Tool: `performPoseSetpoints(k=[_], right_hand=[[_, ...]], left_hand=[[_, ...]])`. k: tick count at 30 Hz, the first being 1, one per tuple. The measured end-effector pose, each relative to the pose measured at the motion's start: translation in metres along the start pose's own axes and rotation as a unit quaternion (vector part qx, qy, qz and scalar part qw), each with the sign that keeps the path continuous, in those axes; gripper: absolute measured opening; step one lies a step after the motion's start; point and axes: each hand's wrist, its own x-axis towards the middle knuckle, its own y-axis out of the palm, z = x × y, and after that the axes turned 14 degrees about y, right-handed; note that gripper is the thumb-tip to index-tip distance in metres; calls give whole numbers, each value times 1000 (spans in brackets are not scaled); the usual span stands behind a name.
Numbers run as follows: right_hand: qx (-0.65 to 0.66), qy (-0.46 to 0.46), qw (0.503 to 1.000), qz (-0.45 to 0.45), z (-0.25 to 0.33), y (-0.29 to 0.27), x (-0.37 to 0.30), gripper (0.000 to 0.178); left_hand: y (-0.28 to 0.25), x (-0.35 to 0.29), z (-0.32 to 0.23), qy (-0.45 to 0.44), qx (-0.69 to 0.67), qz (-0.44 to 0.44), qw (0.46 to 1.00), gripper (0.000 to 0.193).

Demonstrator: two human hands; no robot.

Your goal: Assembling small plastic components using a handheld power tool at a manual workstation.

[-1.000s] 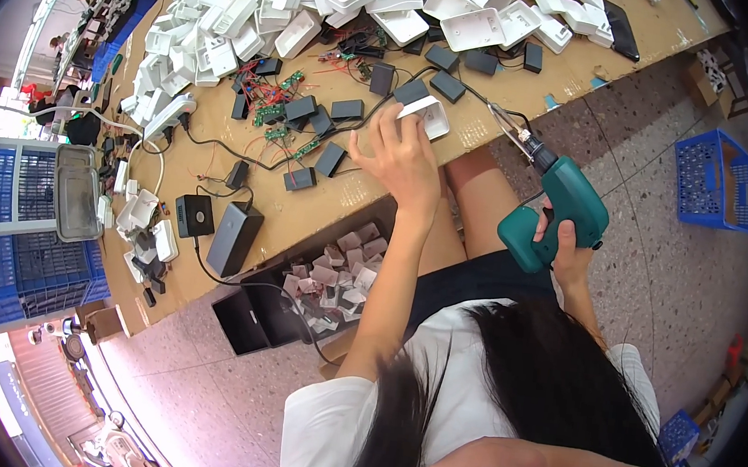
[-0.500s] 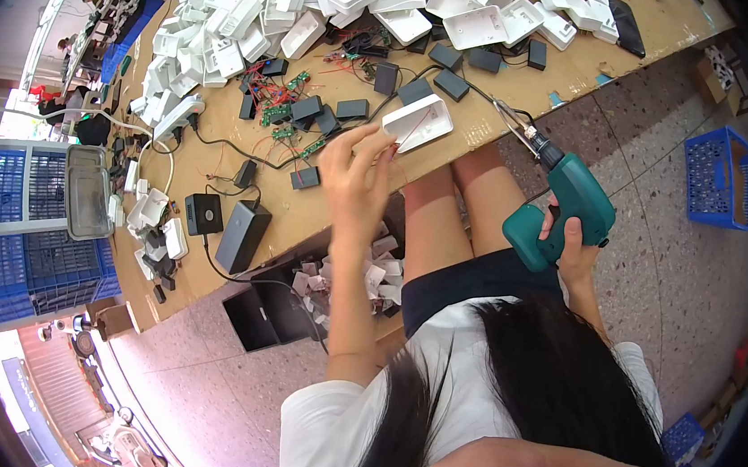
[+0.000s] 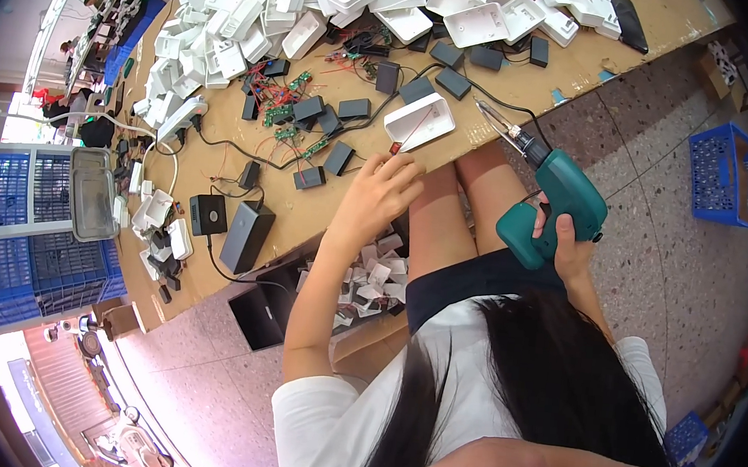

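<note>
My left hand [image 3: 375, 199] is at the table's near edge, palm down, fingers loosely bent and slightly apart; I see nothing held in it. Just beyond the fingertips a small red part [image 3: 395, 147] lies against an open white plastic case [image 3: 420, 123], with a thin red wire running across the case. In my right hand [image 3: 568, 243] is a green soldering gun [image 3: 567, 194], gripped by its handle beyond the table edge. Its metal tip [image 3: 503, 126] points up and left at the table edge. Left of the white case lies a black plastic box [image 3: 339, 158].
A large heap of white cases [image 3: 250, 19] covers the far side of the table. Green circuit boards [image 3: 279, 114] with red wires and several black boxes lie before it. A black power adapter [image 3: 246, 237] stands at left. Blue crates [image 3: 727, 173] sit on the floor.
My left hand has come down and slightly right, from beside the white case to the table's edge. The soldering gun has shifted slightly left. The black box left of the case is uncovered.
</note>
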Motion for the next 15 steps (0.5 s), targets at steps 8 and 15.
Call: performPoseSetpoints(k=[8, 15], right_hand=[[14, 5, 1000, -7, -12, -6, 14, 37], [21, 10, 1000, -15, -19, -3, 24, 36]], left_hand=[[1, 8, 31, 92, -25, 85, 992, 15], [2, 19, 47, 209, 11, 151, 966, 15]])
